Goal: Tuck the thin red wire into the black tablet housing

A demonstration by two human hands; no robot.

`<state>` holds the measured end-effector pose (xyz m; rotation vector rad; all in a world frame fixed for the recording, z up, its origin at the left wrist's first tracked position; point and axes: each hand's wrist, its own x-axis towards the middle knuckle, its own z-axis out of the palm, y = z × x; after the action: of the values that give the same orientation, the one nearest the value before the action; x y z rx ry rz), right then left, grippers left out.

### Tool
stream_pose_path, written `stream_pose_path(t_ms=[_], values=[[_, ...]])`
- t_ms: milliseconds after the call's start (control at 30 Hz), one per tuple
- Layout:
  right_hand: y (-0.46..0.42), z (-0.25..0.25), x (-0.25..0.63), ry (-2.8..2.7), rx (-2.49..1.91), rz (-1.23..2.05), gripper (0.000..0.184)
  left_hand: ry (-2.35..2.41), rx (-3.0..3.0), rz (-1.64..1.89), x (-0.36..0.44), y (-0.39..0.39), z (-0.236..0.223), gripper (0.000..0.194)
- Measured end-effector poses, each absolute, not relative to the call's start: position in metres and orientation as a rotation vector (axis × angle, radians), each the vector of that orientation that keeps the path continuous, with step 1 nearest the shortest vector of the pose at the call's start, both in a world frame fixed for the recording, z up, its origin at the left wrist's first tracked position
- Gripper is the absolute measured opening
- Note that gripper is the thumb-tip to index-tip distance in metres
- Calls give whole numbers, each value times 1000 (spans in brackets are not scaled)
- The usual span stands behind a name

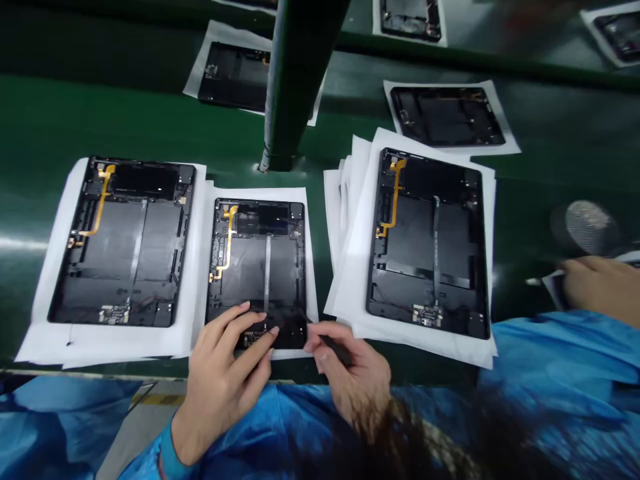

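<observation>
An open black tablet housing (260, 260) lies on white paper (300, 267), with a gold flex cable (229, 240) and a long thin strip down its middle. My left hand (225, 363) rests with its fingers on the housing's lower end, beside a small circuit board (253, 337). My right hand (350, 363) grips a thin dark tool (327, 342), whose tip reaches the housing's lower right corner. The hands hide part of that lower end.
Similar housings lie to the left (123, 243) and right (427, 243) on paper stacks, with more behind, on a green conveyor belt (125, 127). A dark post (293, 80) rises behind. A co-worker's hand (603, 287) in a blue sleeve holds a white sheet at right.
</observation>
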<state>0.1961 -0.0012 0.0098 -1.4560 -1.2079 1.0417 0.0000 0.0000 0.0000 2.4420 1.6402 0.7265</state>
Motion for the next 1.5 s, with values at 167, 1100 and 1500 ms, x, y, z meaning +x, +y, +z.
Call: stream_pose_path(t_ms=[167,1100,1500], values=[[-9,-1,192,-1078,-1432,1157,12,1672,2478,692,-2,2,-5,37],[8,2,187,-1568,-1699,715,25,1678,2259,932,29,1,-4,15],[0,-2,191,-1521,-1647,671,19,1775,2305,818,29,0,-5,24]])
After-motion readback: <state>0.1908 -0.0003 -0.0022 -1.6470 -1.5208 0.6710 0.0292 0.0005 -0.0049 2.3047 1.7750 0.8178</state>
